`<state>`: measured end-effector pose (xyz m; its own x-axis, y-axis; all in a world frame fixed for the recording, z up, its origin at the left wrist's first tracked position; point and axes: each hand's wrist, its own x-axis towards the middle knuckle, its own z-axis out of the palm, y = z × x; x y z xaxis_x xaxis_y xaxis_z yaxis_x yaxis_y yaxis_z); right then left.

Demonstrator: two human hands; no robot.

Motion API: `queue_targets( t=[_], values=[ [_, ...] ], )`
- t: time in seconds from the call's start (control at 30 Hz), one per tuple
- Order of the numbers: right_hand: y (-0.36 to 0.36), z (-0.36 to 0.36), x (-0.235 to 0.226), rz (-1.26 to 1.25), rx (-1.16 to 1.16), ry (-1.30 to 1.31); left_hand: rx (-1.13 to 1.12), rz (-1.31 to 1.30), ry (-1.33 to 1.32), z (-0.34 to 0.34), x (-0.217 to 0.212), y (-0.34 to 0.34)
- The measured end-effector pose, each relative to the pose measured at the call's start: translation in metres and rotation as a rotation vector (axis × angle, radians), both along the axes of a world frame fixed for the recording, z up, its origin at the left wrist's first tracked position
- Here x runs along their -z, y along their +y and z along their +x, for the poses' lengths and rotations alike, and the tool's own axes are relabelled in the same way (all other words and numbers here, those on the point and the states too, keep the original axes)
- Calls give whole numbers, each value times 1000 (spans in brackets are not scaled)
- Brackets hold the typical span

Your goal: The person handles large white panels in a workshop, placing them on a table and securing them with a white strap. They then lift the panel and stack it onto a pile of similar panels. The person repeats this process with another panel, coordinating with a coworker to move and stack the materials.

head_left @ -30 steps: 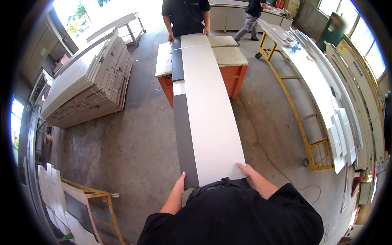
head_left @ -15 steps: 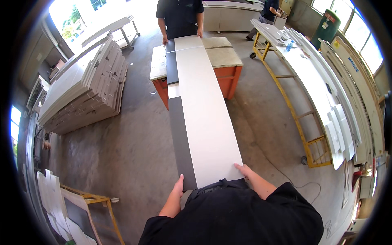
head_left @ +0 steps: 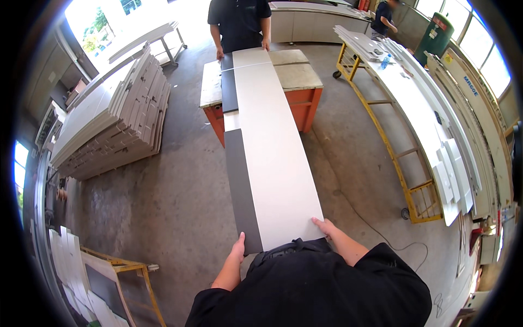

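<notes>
— So, where are the hands?

— Low in the middle of the frame, well apart, one on each near corner of the long white panel (head_left: 275, 147). The left hand (head_left: 238, 248) is clamped on the lower left corner, by the panel's dark side face. The right hand (head_left: 325, 226) grips the lower right corner, fingers over the edge.

— And the panel itself?

— It runs from the bottom centre up to the top centre. Its far end lies over the orange table (head_left: 297, 90), where another person (head_left: 239, 22) in a dark shirt has a hand at each side of it.

— What else is about?

— A stack of pale boards (head_left: 109, 125) at upper left, a yellow rack (head_left: 403, 152) carrying white panels along the right, and more boards leaning at lower left.
</notes>
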<state>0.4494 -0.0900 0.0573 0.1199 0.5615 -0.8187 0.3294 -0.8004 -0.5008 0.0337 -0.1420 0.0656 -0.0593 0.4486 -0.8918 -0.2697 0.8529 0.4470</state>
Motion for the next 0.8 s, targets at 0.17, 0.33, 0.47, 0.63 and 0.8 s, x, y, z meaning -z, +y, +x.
queue_targets(
  t=[0.17,0.33,0.47,0.63,0.8],
  values=[
    [-1,1,3,-12,26,20,18,-10,53,0,-1,1],
    [6,0,2,-28,31,32,24,76,134,-4,9,-5],
    [2,3,-5,-54,61,0,0,29,79,7,-22,4],
    [4,-1,28,5,91,103,-17,67,94,-5,35,-3],
    [-4,1,69,-5,53,122,-18,48,189,0,78,-5]
  ],
)
